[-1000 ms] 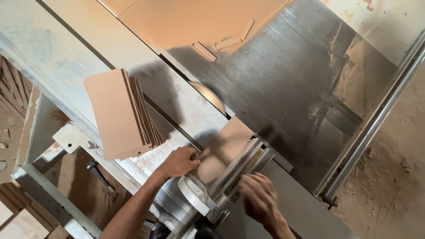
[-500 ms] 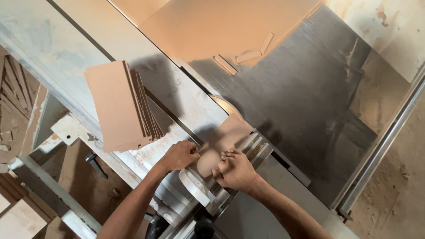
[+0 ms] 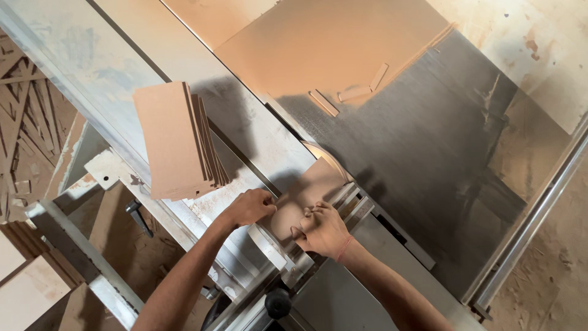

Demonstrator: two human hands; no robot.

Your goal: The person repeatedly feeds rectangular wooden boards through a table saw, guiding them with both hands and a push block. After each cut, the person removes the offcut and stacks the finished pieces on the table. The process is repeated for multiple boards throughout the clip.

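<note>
Since a second ago my right hand (image 3: 321,230) has come across from the lower right edge of the saw tabletop (image 3: 429,165) and now sits on the small brown board piece (image 3: 309,190), close beside my left hand (image 3: 248,207); the view has also shifted slightly, while the stack of cut boards (image 3: 177,144) lies where it did. Both hands press down on the near end of that piece: the left with fingers curled flat on its left corner, the right with fingers bunched and partly closed on its near edge, neither wrapped around it. I judge the piece to lie just ahead of my hands, its long axis running away from me and up to the right, toward the curved rim of the saw blade (image 3: 324,156) that shows at its far end. The metal fence rail (image 3: 349,205) runs along the piece's right side, touching or just beside it; I cannot tell which. My right hand is nearer the rail and blade line, the left farther out on the sliding carriage side. Loose offcut strips (image 3: 358,92) rest well apart on the large sheet (image 3: 331,43) beyond.
</note>
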